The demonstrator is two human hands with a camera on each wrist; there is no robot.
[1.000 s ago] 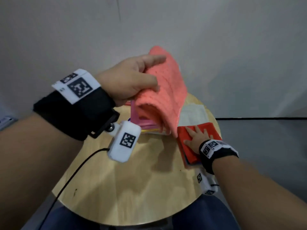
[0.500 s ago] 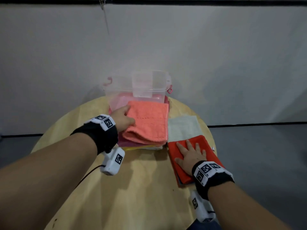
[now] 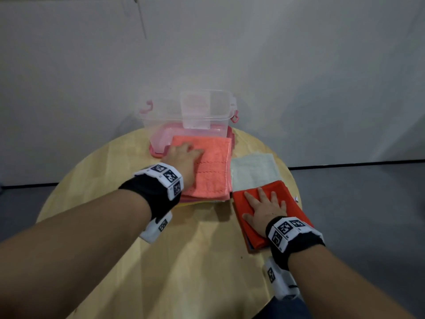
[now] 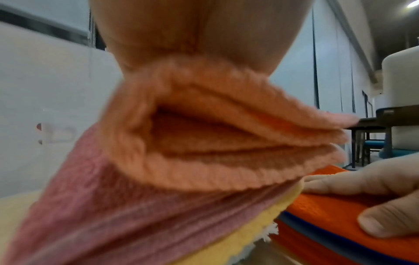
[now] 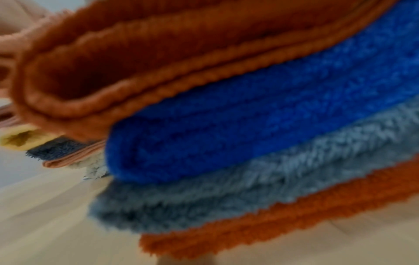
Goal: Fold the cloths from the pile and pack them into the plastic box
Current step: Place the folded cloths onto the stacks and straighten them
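A folded salmon cloth [image 3: 212,166] lies on top of a stack of pink and yellow cloths [image 4: 113,215] in front of the clear plastic box [image 3: 190,111]. My left hand [image 3: 190,153] rests flat on its left part; in the left wrist view the palm [image 4: 199,26] sits on the cloth's folded layers [image 4: 226,143]. My right hand [image 3: 264,201] lies flat, fingers spread, on a red-orange cloth [image 3: 282,192] that tops a second stack with blue [image 5: 249,125], grey [image 5: 226,197] and orange [image 5: 272,224] cloths.
The box has pink latches and stands on a pink lid [image 3: 158,146] at the far edge of the round wooden table [image 3: 184,261]. A pale cloth [image 3: 253,169] lies flat between the box and the red-orange cloth. A grey wall stands behind.
My left hand brought the salmon cloth down from the air onto the stack and now lies on top of it. The right hand stayed on the red-orange cloth.
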